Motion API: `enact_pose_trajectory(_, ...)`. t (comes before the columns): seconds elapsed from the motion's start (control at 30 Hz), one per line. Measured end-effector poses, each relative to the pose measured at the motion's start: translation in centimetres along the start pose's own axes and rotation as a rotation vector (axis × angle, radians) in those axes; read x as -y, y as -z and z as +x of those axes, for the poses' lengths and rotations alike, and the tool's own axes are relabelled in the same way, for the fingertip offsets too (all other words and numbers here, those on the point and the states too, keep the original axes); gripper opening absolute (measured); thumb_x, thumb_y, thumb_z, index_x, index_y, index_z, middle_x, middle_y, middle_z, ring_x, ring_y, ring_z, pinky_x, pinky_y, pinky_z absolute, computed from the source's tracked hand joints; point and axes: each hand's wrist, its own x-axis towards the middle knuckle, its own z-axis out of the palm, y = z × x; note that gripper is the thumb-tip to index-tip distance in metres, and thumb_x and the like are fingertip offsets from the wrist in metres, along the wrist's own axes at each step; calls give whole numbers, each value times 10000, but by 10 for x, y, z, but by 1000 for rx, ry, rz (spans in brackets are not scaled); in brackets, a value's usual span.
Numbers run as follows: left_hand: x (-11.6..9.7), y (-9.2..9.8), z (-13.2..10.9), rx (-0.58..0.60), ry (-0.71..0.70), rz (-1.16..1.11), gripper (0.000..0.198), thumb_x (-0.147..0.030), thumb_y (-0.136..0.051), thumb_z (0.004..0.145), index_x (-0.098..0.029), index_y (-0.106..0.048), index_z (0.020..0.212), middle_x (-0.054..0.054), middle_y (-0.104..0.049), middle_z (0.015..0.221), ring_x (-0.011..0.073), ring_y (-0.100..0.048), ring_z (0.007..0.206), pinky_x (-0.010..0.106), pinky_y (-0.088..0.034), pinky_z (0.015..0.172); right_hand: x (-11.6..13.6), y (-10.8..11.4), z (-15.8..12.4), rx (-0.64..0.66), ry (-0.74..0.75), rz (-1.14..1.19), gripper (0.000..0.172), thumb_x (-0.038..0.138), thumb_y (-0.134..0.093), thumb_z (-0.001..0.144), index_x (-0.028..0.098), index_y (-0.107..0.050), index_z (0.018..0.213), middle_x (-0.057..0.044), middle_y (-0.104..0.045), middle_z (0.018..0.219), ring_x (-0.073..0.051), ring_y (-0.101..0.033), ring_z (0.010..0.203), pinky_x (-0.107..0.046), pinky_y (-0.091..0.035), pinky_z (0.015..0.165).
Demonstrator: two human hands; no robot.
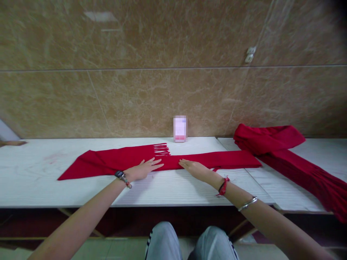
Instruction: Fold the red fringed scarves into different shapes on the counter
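A long red scarf (222, 159) lies flat along the white table, folded into a narrow strip on the right and a wider slanting part on the left. Its fringe (161, 149) shows on the upper side near the middle. My left hand (142, 169) rests on the scarf just below the fringe, fingers spread and pointing right. Flat on the strip to the right of it lies my right hand (192, 168), fingers stretched out and close together, pointing left. Neither hand grasps anything; both press on the cloth.
A second red scarf (268, 141) lies loosely bunched at the right, its fringe hanging over the front edge. A phone with a blurred screen (180, 129) leans against the brown marble wall (135, 101). The white table (189, 193) has a seam on the right. My knees are below.
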Motion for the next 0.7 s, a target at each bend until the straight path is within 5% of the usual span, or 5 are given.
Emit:
enact_pose_trajectory(0.07, 6, 4, -8, 39, 24, -22, 846, 64, -321, 662, -376, -239, 1380, -41, -137, 1488, 267, -83, 1359, 584, -172, 1018, 0, 1, -3, 7, -2, 33, 503, -40, -359, 776, 65, -460, 1257, -172, -470, 1312, -201, -425, 1221, -333, -393, 996)
enact_pose_trajectory(0.17, 22, 17, -23, 10, -27, -88, 678, -74, -392, 771, -304, -249, 1393, -10, -197, 1479, 217, -179, 1345, 428, -201, 1068, 0, 8, -3, 14, -20, 103, 523, -32, -363, 764, 95, -473, 1259, -158, -487, 1300, -208, -438, 1213, -362, -389, 1000)
enact_pose_trajectory(0.23, 40, 28, -34, -147, 10, -128, 543, -220, -394, 852, -216, -289, 1385, 28, -291, 1447, 181, -293, 1300, 318, -232, 1065, 4, 15, 5, 16, -29, 178, 512, 16, -386, 783, 122, -461, 1279, -144, -491, 1301, -213, -439, 1213, -383, -380, 1004)
enact_pose_trajectory(0.37, 77, 38, -55, -422, 303, -55, 454, -275, -251, 919, -58, -450, 1264, 108, -481, 1312, 174, -428, 1193, 289, -255, 1050, 19, 27, 34, -17, -34, 301, 462, 247, -400, 885, 148, -390, 1336, -141, -413, 1368, -237, -344, 1278, -447, -329, 1022)
enact_pose_trajectory(0.7, 72, -16, -64, -97, 337, 23, 468, -399, -253, 937, -302, -236, 1394, 58, -199, 1477, 238, -136, 1354, 560, -102, 1033, 38, -2, 48, 22, 15, 257, 463, 350, -300, 936, 188, -336, 1368, -113, -350, 1412, -240, -272, 1312, -514, -254, 1036)
